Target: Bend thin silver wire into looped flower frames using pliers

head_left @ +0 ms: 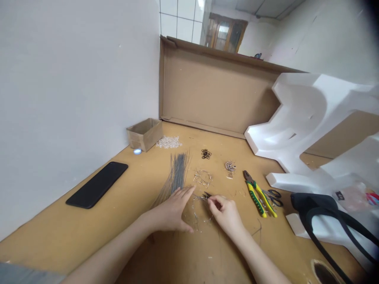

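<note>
My left hand (173,211) is open, its fingers spread beside the lower end of a bundle of thin grey wires (179,171). My right hand (225,215) is closed in a pinch on a small dark pointed tool (206,195); most of the tool is hidden by the fingers. Between my hands lies a loose ring of thin wire with small shiny bits (194,215). Just beyond it is a similar wire ring (203,177). Whether my left fingertips touch the nearer ring, I cannot tell.
Yellow-green pliers (257,194) and scissors (274,196) lie to the right, near white foam (296,118) and a black strap (314,213). Farther back are black rings (206,154), a silvery pile (230,166), clear beads (169,142) and a small box (145,134). A black phone (97,184) lies left.
</note>
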`<state>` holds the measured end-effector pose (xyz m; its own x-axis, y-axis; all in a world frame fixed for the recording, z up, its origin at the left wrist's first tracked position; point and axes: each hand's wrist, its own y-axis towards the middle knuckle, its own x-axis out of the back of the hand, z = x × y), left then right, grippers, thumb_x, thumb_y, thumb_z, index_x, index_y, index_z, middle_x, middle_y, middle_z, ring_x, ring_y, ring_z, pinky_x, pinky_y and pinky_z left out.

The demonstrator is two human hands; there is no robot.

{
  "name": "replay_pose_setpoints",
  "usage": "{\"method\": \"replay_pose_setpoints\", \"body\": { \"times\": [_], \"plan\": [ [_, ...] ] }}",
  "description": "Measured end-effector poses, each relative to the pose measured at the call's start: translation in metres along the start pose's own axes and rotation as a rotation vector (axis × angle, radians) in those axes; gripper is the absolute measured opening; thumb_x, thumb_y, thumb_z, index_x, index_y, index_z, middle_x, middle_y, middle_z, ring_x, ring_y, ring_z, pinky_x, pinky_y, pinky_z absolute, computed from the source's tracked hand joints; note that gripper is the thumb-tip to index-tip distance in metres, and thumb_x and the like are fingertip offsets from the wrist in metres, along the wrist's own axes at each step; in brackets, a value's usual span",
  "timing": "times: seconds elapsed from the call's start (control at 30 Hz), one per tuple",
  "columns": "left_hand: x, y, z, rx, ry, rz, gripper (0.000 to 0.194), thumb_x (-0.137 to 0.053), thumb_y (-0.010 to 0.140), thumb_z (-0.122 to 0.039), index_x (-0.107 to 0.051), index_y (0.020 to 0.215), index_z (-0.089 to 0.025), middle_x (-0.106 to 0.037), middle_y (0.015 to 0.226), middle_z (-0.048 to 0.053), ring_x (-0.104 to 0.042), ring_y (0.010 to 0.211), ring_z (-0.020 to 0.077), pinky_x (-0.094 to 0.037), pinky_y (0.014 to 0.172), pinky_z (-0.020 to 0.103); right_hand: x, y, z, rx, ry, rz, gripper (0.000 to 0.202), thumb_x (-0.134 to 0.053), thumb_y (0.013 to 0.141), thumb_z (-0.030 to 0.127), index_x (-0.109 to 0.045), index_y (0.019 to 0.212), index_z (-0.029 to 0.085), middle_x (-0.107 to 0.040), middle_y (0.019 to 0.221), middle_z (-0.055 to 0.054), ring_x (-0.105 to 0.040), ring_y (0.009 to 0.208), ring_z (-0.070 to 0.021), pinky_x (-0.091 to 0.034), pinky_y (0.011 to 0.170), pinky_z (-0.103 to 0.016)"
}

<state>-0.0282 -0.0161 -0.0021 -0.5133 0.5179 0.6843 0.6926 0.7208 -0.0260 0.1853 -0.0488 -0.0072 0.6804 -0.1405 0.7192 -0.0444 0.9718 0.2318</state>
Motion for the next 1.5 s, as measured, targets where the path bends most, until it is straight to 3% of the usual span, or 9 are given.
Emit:
{"method": "replay_pose_setpoints", "body": {
  "times": [0.17,0.37,0.5,0.63,0.87,1.07,1.2,1.3,1.5],
  "plan": [
    [0.017,-0.006,-0.002,0.025,0.059,0.043,0.095,-0.071,0.055,-0.034,-0.025,0.137,-0.016,-0.027,0.142,0.014,-0.022,0.130,0.0332,-0.019,0.105,0.046,0.003,-0.001,0.002,0.064,-0.110,0.012,0.021,-0.047,0.081,0.026,-0.065,0.072,0.021,-0.065,0.063,-0.002,-0.058,0.056,-0.0163,-0.043,0.055,-0.025],
    [0.023,-0.004,-0.011,-0.066,-0.065,-0.145,0.031,-0.041,0.083,-0.024,-0.058,0.109,-0.023,-0.061,0.108,0.006,-0.053,0.101,0.0208,-0.038,0.089,0.033,0.009,0.000,-0.005,0.054,-0.129,-0.007,0.019,-0.048,0.081,0.027,-0.064,0.073,0.021,-0.066,0.067,-0.002,-0.059,0.057,-0.0160,-0.044,0.055,-0.025],
    [0.017,0.003,-0.014,0.115,-0.375,-0.193,0.024,-0.046,0.082,-0.036,-0.062,0.089,-0.018,-0.064,0.084,0.003,-0.055,0.073,0.0143,-0.042,0.065,0.024,0.011,-0.002,-0.003,0.105,-0.117,-0.047,0.019,-0.048,0.082,0.027,-0.063,0.074,0.020,-0.063,0.066,-0.003,-0.058,0.057,-0.0159,-0.044,0.056,-0.026],
    [0.011,0.008,-0.013,0.227,-0.858,-0.004,0.026,-0.059,0.072,-0.039,-0.060,0.079,-0.014,-0.059,0.069,0.000,-0.041,0.049,0.0058,-0.030,0.044,0.017,0.013,-0.004,-0.001,0.153,-0.094,-0.107,0.017,-0.048,0.083,0.027,-0.062,0.076,0.020,-0.060,0.064,-0.002,-0.055,0.055,-0.0149,-0.043,0.054,-0.025],
    [0.004,0.009,-0.011,0.248,-1.252,0.107,0.024,-0.069,0.065,-0.027,-0.065,0.084,-0.013,-0.062,0.076,0.004,-0.046,0.055,0.0054,-0.029,0.043,0.015,0.016,-0.005,0.000,0.221,-0.062,-0.173,0.013,-0.049,0.084,0.024,-0.060,0.080,0.019,-0.058,0.066,-0.003,-0.053,0.055,-0.0142,-0.041,0.053,-0.025],
    [-0.011,0.012,-0.010,0.274,-1.449,0.101,0.018,-0.071,0.064,-0.020,-0.068,0.080,-0.014,-0.067,0.077,0.005,-0.042,0.046,0.0017,-0.023,0.041,0.015,0.007,-0.007,0.004,0.116,0.069,-0.161,0.016,-0.048,0.084,0.027,-0.060,0.077,0.019,-0.059,0.066,-0.002,-0.054,0.058,-0.0151,-0.041,0.055,-0.025],
    [-0.018,0.014,-0.013,0.312,-1.406,0.057,0.022,-0.068,0.067,-0.026,-0.068,0.086,-0.016,-0.069,0.086,0.007,-0.035,0.037,-0.0008,-0.019,0.037,0.015,0.002,-0.007,0.002,-0.011,0.171,-0.153,0.021,-0.047,0.085,0.032,-0.061,0.075,0.018,-0.059,0.063,-0.001,-0.054,0.056,-0.0148,-0.042,0.054,-0.025],
    [-0.016,0.015,-0.015,0.297,-1.148,-0.038,0.026,-0.062,0.072,-0.035,-0.068,0.087,-0.014,-0.069,0.086,0.007,-0.038,0.037,0.0006,-0.022,0.037,0.016,0.005,-0.006,-0.001,-0.040,0.179,-0.191,0.023,-0.049,0.084,0.034,-0.061,0.074,0.017,-0.057,0.060,-0.001,-0.052,0.053,-0.0141,-0.041,0.052,-0.024],
    [-0.013,0.014,-0.020,0.278,-0.783,-0.277,0.023,-0.061,0.070,-0.036,-0.059,0.072,-0.014,-0.051,0.053,-0.006,-0.042,0.042,0.0044,-0.030,0.041,0.016,0.013,-0.005,0.001,0.020,0.104,-0.240,0.021,-0.051,0.082,0.032,-0.062,0.072,0.017,-0.058,0.061,-0.001,-0.052,0.054,-0.0130,-0.040,0.053,-0.023]
  ]
}}
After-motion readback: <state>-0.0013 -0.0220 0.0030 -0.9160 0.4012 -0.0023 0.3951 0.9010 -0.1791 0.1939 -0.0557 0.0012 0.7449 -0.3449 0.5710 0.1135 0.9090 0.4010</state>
